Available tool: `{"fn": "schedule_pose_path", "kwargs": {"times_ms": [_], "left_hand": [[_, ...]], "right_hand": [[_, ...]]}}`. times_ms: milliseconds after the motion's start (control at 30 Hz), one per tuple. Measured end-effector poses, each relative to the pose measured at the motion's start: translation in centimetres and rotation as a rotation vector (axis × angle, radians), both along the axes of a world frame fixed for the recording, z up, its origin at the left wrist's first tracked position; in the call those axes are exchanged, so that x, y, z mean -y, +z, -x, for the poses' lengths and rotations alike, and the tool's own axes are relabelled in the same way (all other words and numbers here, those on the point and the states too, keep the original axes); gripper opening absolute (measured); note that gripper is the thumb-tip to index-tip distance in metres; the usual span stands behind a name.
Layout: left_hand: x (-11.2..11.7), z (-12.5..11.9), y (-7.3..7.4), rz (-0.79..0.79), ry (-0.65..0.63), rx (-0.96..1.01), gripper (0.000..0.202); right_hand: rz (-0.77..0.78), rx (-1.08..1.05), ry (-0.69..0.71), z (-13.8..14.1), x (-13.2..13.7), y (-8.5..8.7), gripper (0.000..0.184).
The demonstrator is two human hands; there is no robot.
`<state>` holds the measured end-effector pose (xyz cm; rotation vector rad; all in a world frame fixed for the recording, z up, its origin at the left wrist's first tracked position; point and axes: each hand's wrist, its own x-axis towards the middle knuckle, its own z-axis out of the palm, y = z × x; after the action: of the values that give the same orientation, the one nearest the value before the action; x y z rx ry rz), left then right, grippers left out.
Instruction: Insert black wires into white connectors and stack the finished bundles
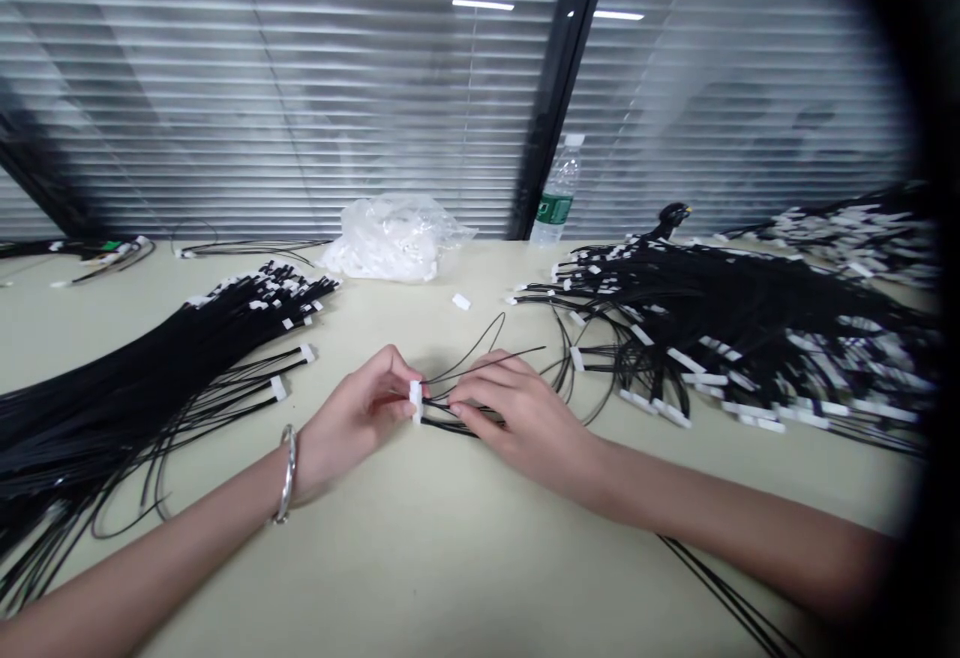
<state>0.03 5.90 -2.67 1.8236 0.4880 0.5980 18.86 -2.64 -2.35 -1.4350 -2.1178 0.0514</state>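
Observation:
My left hand, with a silver bangle on the wrist, pinches a small white connector at the middle of the table. My right hand is closed on thin black wires that run into that connector from the right. A few loose wire ends curl up behind my fingers. Both hands rest low on the pale tabletop.
A long bundle of black cables with white connectors lies at the left. A bigger tangled heap covers the right side. At the back stand a crumpled clear plastic bag and a water bottle, with one stray white connector nearby.

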Motion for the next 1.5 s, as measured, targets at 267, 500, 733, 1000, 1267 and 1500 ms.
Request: {"fn": "schedule_pose_path", "kwargs": {"times_ms": [267,500,733,1000,1267,1500], "left_hand": [[0.3,0.0,0.0,-0.058,0.011,-0.032,0.01],[0.2,0.1,-0.1,-0.103,0.03,-0.066,0.009],[0.2,0.1,-0.1,-0.11,0.035,-0.042,0.01],[-0.2,0.0,0.0,0.01,0.009,0.013,0.012],[-0.1,0.0,0.1,0.026,0.001,0.006,0.012],[0.0,-0.1,0.2,0.017,-0.009,0.003,0.012]], "right_hand": [[0.073,-0.02,-0.05,0.4,0.3,0.6,0.011],[0.093,-0.047,-0.041,0.6,0.3,1.1,0.012],[0.086,-0.043,-0.014,0.5,0.2,1.2,0.018],[0.013,0.04,0.056,0.0,0.2,1.1,0.018],[-0.024,0.241,0.034,0.1,0.6,1.0,0.019],[-0.061,0.32,0.016,0.1,0.7,0.8,0.021]]}}
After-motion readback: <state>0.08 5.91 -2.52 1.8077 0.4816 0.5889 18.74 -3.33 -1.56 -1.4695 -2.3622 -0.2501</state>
